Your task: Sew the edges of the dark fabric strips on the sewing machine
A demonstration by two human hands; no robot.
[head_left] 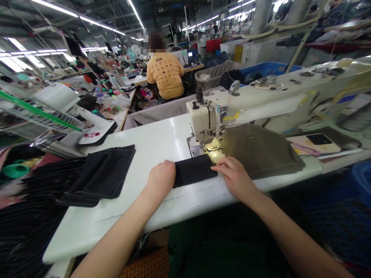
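Observation:
A dark fabric piece (193,170) lies flat on the white table, just in front of the sewing machine (203,119). My left hand (162,177) is closed on its left end, the fingers curled over the edge. At the right end, my right hand (233,174) pinches the corner between thumb and forefinger, close to the lit needle area. The upper edge of the fabric reaches the presser foot (213,146); whether it lies under the foot I cannot tell.
Left on the table rests a stack of dark stitched panels (101,175), beside a heap of black pieces (31,216). An olive cloth (261,150) lies under the machine arm, near a phone (315,143). A lamp-like white device (95,123) stands at left. Ahead sits a person in yellow (165,73).

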